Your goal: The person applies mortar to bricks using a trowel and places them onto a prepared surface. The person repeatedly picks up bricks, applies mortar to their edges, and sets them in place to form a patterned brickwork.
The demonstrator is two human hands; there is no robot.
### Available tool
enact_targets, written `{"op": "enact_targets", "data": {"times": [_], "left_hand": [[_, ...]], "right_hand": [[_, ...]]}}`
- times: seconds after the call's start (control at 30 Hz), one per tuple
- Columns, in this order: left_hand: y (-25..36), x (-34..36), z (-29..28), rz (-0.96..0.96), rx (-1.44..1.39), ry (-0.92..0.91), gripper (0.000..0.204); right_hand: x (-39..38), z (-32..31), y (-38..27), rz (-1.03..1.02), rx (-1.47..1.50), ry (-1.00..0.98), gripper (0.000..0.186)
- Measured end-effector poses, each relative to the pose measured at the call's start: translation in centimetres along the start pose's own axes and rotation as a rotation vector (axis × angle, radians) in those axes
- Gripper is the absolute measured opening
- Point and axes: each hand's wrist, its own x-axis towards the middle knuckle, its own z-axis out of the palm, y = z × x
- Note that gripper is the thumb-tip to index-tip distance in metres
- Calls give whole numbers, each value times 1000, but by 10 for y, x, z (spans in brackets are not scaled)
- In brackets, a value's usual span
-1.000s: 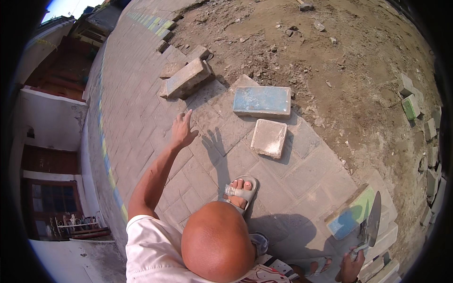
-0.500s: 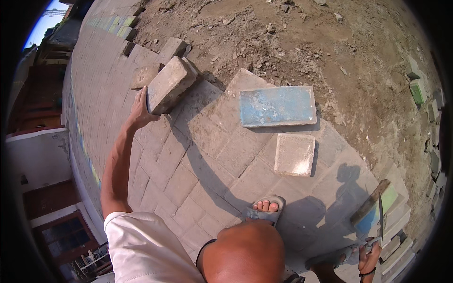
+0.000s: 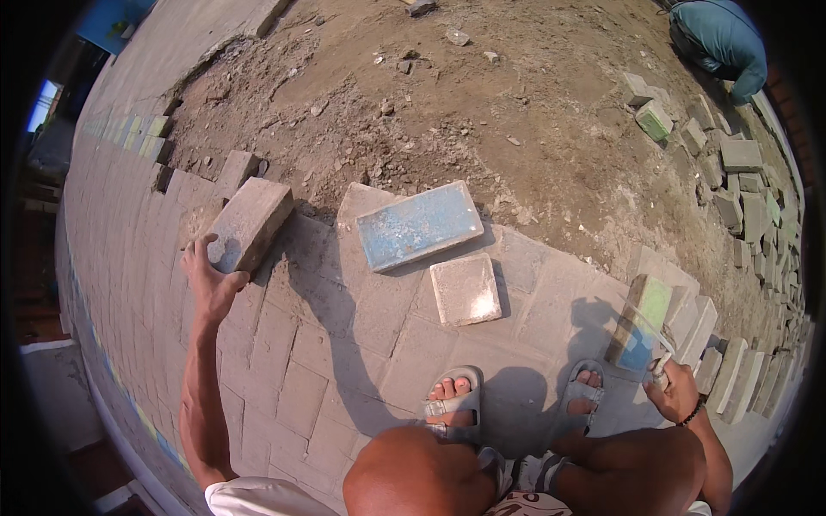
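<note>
Outdoors, their left hand point(image 3: 213, 284) grips a grey block point(image 3: 256, 211), its underside hidden, right hand point(image 3: 676, 391) closed round a trowel point(image 3: 660, 370), blade nearly edge-on, hard to make out.

Two obstacles (left block point(image 3: 251, 217), blue block point(image 3: 422, 225)) flank free paving point(image 3: 366, 297).

Greyish block point(image 3: 252, 215) left, edge-on trowel point(image 3: 661, 368) right

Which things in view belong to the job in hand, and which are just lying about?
In use, judging by the hands:
trowel, held in the right hand
long grey brick, touched by the left hand

Apparently just lying about, no hand on them:
blue-topped brick
square block
green-and-blue brick
jumbled bricks at the right
</note>
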Motion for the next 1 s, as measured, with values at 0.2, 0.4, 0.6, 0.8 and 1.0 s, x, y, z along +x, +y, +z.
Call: {"op": "enact_targets", "data": {"times": [0.2, 0.4, 0.6, 0.8, 1.0], "left_hand": [[150, 56, -54, 87, 308, -90, 73], [281, 53, -62, 253, 191, -367, 72], [436, 31, -9, 289, -74, -703, 62], [501, 23, 105, 195, -301, -971, 49], [491, 6, 212, 157, -368, -878, 48]], "right_hand": [[-1, 60, 62, -111, 329, -17, 32], [-3, 130, 104, -80, 695, 77, 34], [25, 107, 81, 86, 1084, -38, 38], [96, 90, 65, -107, 940, 178, 44], [124, 60, 56, 5, 1191, 129, 42]]}}
